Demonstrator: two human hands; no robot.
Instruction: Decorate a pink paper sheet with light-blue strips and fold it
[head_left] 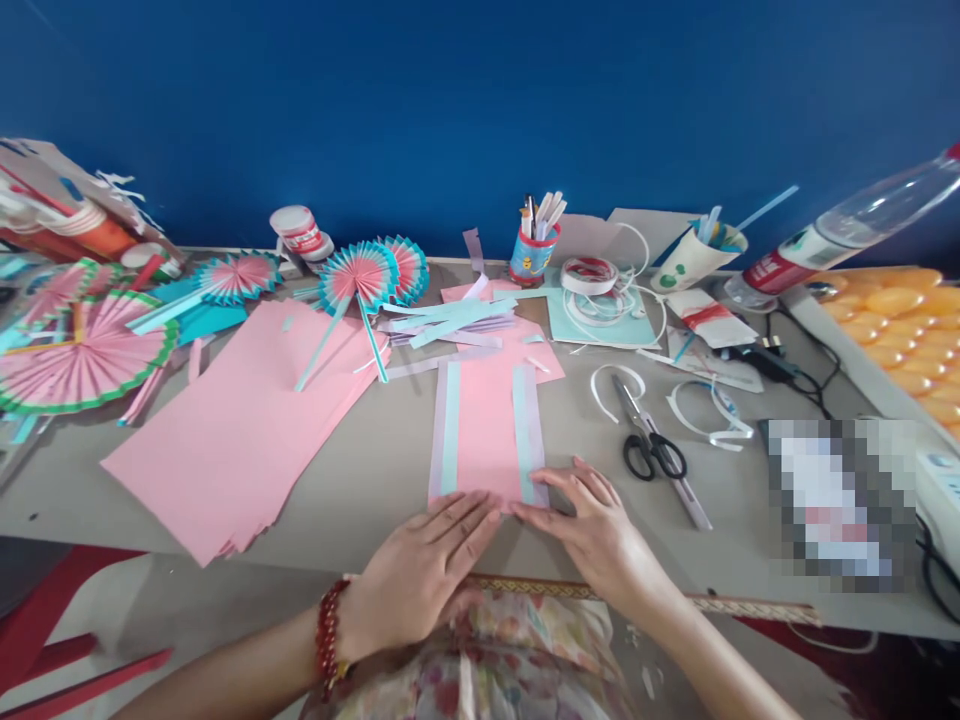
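Note:
In front of me lies a pink paper sheet (pixel 486 430) with pale blue and lilac strips running along both long sides. My left hand (pixel 420 565), a red bead bracelet on its wrist, rests flat with fingers stretched over the near edge of the sheet. At the near right corner is my right hand (pixel 600 530); its thumb and fingers are apart and touch the paper. Beyond the sheet is a pile of pale blue and lilac paper strips (pixel 450 322). A stack of pink paper (pixel 217 430) lies to the left.
Scissors (pixel 649 435) and a metal ruler (pixel 691 502) lie right of my hands. Behind are a pen cup (pixel 534 255), a tape roll (pixel 590 275) and a plastic bottle (pixel 832 235). Folded paper fans (pixel 358 280) stand at the left.

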